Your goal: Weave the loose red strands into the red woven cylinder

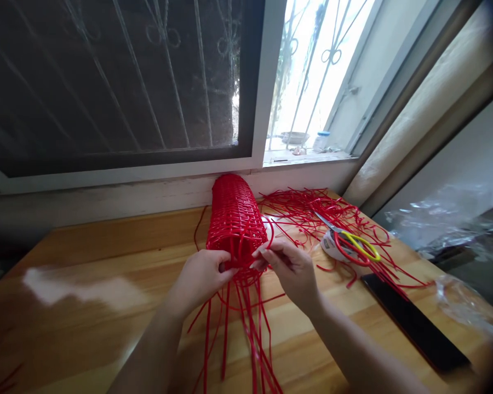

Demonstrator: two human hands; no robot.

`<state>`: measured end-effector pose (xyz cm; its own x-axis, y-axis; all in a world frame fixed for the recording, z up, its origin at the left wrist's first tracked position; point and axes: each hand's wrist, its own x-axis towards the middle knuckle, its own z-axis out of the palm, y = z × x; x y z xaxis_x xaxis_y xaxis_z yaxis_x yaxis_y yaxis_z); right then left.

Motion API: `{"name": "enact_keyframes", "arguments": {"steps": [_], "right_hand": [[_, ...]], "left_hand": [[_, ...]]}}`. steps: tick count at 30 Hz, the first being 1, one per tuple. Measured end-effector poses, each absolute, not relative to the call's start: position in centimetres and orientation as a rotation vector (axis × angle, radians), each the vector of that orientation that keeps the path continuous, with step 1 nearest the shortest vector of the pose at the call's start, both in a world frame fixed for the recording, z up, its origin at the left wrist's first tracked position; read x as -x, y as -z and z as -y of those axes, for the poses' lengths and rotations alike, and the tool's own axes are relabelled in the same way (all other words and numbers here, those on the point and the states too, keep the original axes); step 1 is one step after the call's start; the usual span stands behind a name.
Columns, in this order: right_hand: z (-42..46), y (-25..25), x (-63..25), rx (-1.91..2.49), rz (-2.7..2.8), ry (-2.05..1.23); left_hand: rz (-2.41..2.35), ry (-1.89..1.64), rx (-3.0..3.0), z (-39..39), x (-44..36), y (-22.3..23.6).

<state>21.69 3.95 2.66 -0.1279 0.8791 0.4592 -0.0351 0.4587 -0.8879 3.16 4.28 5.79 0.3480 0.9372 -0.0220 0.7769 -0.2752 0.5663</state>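
Note:
A red woven basket (235,210), long and tube-shaped, lies on its side with its open end toward me. Several loose red strands (250,328) hang from its rim over the table. At the left of the rim, my left hand (203,273) is closed, thumb and fingers pinching the weave. My right hand (285,265) is closed at the right of the opening, its fingertips pinching a thin red strand (271,230) that curves up beside the basket. The basket's far end rests near the wall under the window.
On the wooden table (107,262), a heap of cut red strands (312,205) spreads at the back right. Scissors (353,243) with yellow and red handles lie over a white roll (332,246). A black phone-like slab (414,323) and clear plastic wrap (468,303) are at the right.

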Motion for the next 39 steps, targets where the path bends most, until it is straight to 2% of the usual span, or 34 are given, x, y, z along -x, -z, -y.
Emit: {"name": "enact_keyframes", "arguments": {"steps": [4, 10, 15, 24, 30, 39], "right_hand": [[-3.8, -3.1, -20.8, 0.809, 1.566, -0.752], [-4.3, -4.6, -19.4, 0.822, 1.906, -0.298], [-5.7, -5.8, -18.7, 1.062, 2.129, -0.072], [-6.9, -8.7, -17.6, 1.456, 2.361, 0.0], [-6.5, -8.8, -17.3, 1.511, 2.518, 0.133], [-6.5, -8.6, -17.4, 1.507, 2.504, 0.162]], "left_hand": [[-1.465, -0.429, -2.129, -4.3, -2.4, -5.8], [-1.492, -0.465, -2.131, -4.7, -2.2, -5.3], [-1.566, -0.52, -2.188, -4.7, -2.7, -4.9], [-1.675, -0.429, -2.281, -4.8, -3.3, -4.8], [-1.713, -0.403, -2.275, -4.9, -3.7, -4.7], [-1.689, -0.469, -2.28, -4.8, -3.8, -4.3]]}}
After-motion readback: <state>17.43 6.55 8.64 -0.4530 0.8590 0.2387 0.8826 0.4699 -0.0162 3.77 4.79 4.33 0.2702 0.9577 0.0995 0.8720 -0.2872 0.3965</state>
